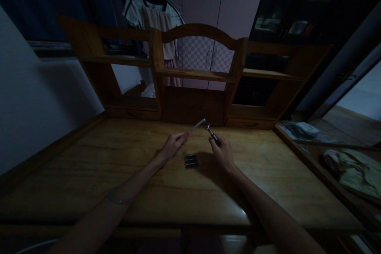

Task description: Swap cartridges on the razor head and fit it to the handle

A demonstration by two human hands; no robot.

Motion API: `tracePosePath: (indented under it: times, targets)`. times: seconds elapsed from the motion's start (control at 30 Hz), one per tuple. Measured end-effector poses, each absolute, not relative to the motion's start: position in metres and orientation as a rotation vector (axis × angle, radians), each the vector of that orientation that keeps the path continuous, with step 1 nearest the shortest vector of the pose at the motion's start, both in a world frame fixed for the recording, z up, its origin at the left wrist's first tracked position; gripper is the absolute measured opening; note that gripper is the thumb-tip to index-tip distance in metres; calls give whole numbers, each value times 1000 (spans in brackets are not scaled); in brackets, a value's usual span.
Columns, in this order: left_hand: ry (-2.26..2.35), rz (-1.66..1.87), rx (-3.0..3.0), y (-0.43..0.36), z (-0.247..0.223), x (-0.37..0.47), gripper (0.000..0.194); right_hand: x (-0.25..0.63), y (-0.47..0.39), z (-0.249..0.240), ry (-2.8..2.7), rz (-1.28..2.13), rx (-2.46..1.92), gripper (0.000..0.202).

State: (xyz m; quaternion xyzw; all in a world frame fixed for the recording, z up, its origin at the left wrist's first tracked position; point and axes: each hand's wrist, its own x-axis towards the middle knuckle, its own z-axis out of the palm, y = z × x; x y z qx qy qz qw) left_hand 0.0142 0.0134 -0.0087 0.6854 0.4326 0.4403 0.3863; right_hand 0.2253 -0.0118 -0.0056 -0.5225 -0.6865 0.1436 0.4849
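My left hand [174, 145] is closed on a thin pale stick [197, 124], which points up and to the right; its exact kind is too dim to tell. In my right hand [223, 151] is a razor [212, 134] with a black and silver handle, its head raised toward the tip of the stick. A small gap separates the two. Below and between my hands, several small dark bars [191, 161] lie side by side on the wooden desk [143, 174]. Their kind is unclear in the low light.
A wooden shelf unit [195, 73] with open compartments stands along the desk's far edge. To the right, a lower ledge holds a plastic-wrapped bundle [306, 129] and a crumpled pale cloth [357, 170]. A white wall [38, 91] borders the left side.
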Motion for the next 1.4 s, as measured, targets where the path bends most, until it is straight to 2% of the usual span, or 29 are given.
tracePosePath:
  times: [0.27,0.5,0.73,0.9,1.1,1.27,1.4]
  targets:
    - [1226,1192,1775,16,-12,14,48,228,-8,-6,-1670,298,-1283,27]
    - [1049,1016,1586,12,-11,19,47,233,-9,-3,-1712,171,-1296,24]
    - [1151,1179,1406,20,-14,11,46,233,-8,-5,-1731,118,-1306,24]
    - [1022,964,1430,17,-18,15,46,233,-9,-4,-1730,120,-1314,23]
    - [1063,1012,1326,17,-12,13,49,233,-10,-3,-1761,109,-1316,22]
    - [1056,810,1287,22,-17,11,52,234,-10,-4,-1791,95,-1352,19]
    - [1069,882,1234,26,-18,6,51,235,-10,-3,-1800,75,-1362,19]
